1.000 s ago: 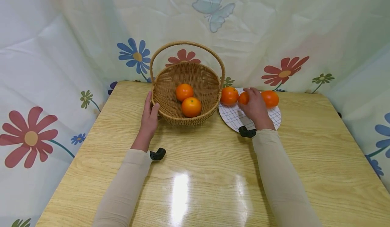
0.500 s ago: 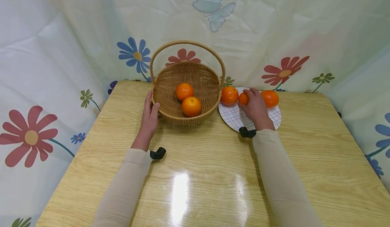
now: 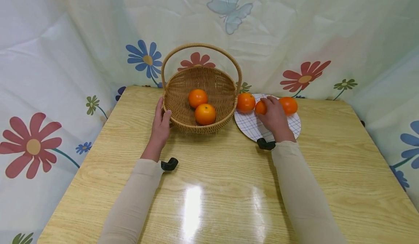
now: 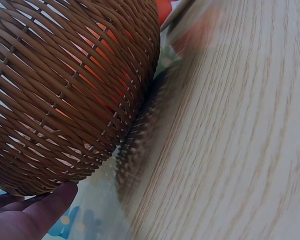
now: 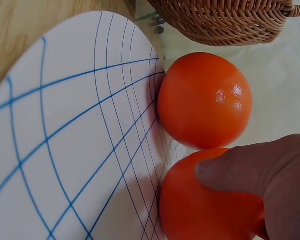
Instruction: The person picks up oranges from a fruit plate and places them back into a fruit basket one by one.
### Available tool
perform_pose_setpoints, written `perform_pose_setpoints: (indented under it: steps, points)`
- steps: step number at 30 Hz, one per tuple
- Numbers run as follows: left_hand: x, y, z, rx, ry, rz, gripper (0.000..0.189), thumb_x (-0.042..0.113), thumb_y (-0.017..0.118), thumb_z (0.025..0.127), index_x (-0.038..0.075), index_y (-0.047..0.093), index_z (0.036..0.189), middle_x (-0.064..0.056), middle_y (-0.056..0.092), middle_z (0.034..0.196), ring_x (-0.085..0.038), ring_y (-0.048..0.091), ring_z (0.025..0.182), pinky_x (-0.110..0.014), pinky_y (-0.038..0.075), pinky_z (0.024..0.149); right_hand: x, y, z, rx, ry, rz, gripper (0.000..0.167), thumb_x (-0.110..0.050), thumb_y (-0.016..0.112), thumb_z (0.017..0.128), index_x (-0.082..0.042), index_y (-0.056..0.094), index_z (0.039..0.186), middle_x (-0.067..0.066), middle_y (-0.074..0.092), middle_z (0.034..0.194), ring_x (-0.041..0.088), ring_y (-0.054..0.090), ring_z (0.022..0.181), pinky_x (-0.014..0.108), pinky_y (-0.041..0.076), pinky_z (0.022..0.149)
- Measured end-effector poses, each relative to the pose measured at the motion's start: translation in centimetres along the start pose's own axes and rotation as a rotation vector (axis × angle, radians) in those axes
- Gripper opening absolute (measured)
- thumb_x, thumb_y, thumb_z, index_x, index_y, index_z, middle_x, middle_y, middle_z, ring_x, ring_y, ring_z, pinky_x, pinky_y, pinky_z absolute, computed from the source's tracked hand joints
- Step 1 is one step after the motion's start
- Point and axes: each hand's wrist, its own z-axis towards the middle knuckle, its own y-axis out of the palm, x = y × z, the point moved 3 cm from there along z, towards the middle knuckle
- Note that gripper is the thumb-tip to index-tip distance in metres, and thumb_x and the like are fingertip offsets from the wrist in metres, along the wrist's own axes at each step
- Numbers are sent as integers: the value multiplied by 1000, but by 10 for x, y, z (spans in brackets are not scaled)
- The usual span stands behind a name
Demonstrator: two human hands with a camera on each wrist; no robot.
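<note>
My left hand [image 3: 161,123] rests against the left side of the wicker basket [image 3: 200,128], its fingers fairly straight and the thumb [image 4: 59,199] on the weave. Inside the basket lie two oranges, one orange [image 3: 198,99] behind the other orange [image 3: 205,114]. On the plate [image 3: 252,124], white with blue grid lines, my right hand [image 3: 274,116] grips the middle orange [image 3: 260,107]. In the right wrist view the thumb presses on this orange [image 5: 195,205]. Another orange [image 3: 246,102] sits close to its left, and a third orange [image 3: 288,106] is partly behind the hand.
The basket's tall arched handle [image 3: 201,46] rises above the fruit. The wooden table [image 3: 226,186] ends at a flowered curtain [image 3: 268,47] behind the basket and plate. Basket and plate stand side by side near the back edge. Black wrist mounts [image 3: 169,164] stick out from both sleeves.
</note>
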Motion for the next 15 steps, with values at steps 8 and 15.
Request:
perform_pose_setpoints:
  steps: [8, 15]
  points:
    - [21, 2, -10, -11, -13, -5, 61, 28, 34, 105, 28, 3, 158, -6, 5, 164, -34, 21, 147, -55, 33, 111, 1, -1, -7, 17, 6, 7, 62, -16, 69, 89, -5, 43, 144, 21, 28, 154, 43, 29, 138, 60, 31, 111]
    - [34, 4, -17, -13, -12, 12, 62, 26, 34, 105, 24, 2, 158, -10, 3, 164, -34, 21, 147, -56, 34, 111, 1, -3, -12, 26, -2, -2, 63, -20, 70, 89, -5, 42, 144, 22, 30, 153, 43, 28, 138, 62, 30, 110]
